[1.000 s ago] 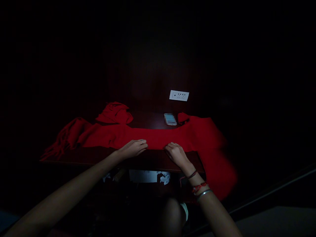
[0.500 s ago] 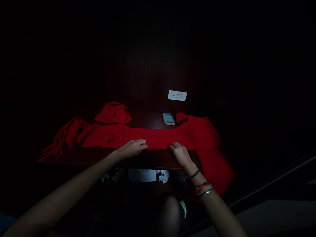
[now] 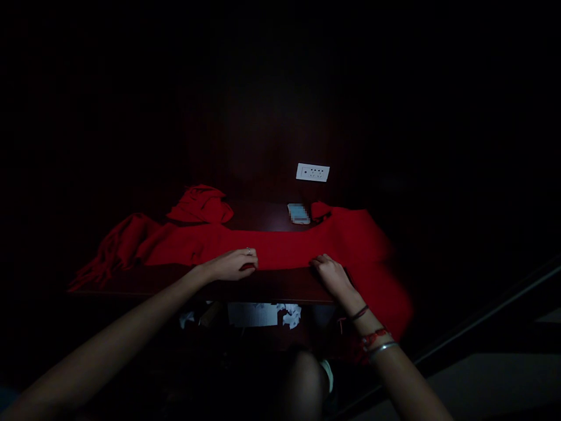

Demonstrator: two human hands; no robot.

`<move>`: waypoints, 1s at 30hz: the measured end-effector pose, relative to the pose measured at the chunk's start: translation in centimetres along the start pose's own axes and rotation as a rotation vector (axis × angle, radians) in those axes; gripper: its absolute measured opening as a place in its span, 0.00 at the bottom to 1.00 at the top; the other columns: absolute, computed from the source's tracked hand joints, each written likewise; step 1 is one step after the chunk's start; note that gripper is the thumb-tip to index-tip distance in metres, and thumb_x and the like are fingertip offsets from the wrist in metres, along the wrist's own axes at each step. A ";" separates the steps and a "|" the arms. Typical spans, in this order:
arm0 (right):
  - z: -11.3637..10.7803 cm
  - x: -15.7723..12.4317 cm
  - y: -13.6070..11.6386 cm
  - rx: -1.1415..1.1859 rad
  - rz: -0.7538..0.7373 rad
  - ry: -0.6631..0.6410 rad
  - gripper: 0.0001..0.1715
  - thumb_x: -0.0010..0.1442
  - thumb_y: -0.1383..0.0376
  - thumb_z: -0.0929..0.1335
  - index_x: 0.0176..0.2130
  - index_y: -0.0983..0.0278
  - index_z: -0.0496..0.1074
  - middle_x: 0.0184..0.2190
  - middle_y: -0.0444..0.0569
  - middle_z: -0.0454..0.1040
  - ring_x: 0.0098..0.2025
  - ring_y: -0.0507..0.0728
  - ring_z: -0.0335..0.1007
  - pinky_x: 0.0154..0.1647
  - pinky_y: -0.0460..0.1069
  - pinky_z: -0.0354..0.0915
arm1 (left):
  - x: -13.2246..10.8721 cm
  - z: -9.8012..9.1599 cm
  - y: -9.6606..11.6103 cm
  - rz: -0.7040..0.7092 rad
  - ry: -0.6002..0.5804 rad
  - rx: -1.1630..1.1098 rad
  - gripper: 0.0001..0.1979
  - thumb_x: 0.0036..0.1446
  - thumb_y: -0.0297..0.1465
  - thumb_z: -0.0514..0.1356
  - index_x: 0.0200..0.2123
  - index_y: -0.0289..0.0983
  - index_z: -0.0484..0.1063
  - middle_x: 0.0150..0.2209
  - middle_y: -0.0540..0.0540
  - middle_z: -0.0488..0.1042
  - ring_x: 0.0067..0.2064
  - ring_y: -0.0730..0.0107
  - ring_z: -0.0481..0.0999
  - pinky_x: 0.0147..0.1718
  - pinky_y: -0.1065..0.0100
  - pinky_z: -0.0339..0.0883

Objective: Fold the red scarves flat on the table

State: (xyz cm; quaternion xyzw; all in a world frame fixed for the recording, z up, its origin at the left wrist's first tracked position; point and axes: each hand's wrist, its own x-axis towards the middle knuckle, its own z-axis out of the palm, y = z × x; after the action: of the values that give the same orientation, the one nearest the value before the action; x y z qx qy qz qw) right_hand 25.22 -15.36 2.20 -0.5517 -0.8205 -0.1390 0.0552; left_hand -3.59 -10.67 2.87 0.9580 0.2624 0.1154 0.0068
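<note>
A long red scarf (image 3: 280, 248) with a fringed left end stretches across the dark table, folded into a narrow band in its middle. My left hand (image 3: 236, 264) pinches the band's near edge, fingers closed, a ring on one finger. Farther right, my right hand (image 3: 332, 273) grips the same near edge with curled fingers; bracelets circle that wrist. Past this hand the scarf widens and drapes over the table's right front corner. A bunched red cloth with folds (image 3: 201, 204) lies behind the band on the left; whether it joins the scarf, I cannot tell.
A phone (image 3: 298, 214) lies behind the scarf near the wall, its screen blurred. A white socket plate (image 3: 312, 172) is on the dark wall. Below the table edge (image 3: 263, 299) are pale papers (image 3: 253, 314) and a knee (image 3: 304, 377). The surroundings are very dark.
My right hand has slid right along the scarf's near edge, and my left hand has shifted slightly left, so they are wider apart. The scarf lies nearly as before.
</note>
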 end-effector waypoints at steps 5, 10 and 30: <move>-0.7 2.1 0.0 0.229 -0.036 0.036 0.21 0.58 0.64 0.57 0.50 0.66 0.62 0.49 0.53 0.62 0.50 0.55 0.55 0.50 0.48 0.52 | 3.9 -0.8 -1.5 -0.121 0.161 -0.117 0.20 0.60 0.33 0.36 0.36 0.35 0.67 0.42 0.45 0.65 0.44 0.73 0.64 0.46 0.70 0.55; 1.0 5.4 -1.9 0.293 0.154 -0.050 0.31 0.58 0.52 0.52 0.57 0.62 0.49 0.58 0.51 0.49 0.58 0.59 0.42 0.55 0.57 0.43 | 6.5 2.6 -2.2 -0.443 0.007 0.012 0.27 0.55 0.46 0.41 0.54 0.38 0.54 0.58 0.42 0.48 0.57 0.57 0.48 0.51 0.54 0.46; 2.8 7.6 -1.7 0.244 0.137 -0.353 0.33 0.57 0.48 0.45 0.59 0.56 0.40 0.60 0.43 0.37 0.60 0.61 0.30 0.55 0.63 0.31 | 5.8 4.0 -2.6 -0.574 -0.162 0.046 0.35 0.50 0.54 0.36 0.58 0.44 0.42 0.60 0.49 0.40 0.59 0.55 0.39 0.53 0.50 0.37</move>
State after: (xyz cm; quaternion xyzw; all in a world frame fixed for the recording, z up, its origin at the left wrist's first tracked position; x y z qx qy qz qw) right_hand 20.93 -8.43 1.13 -0.6110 -0.7889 0.0641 -0.0137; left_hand 0.91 -5.33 0.04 0.8506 0.5238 0.0260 0.0384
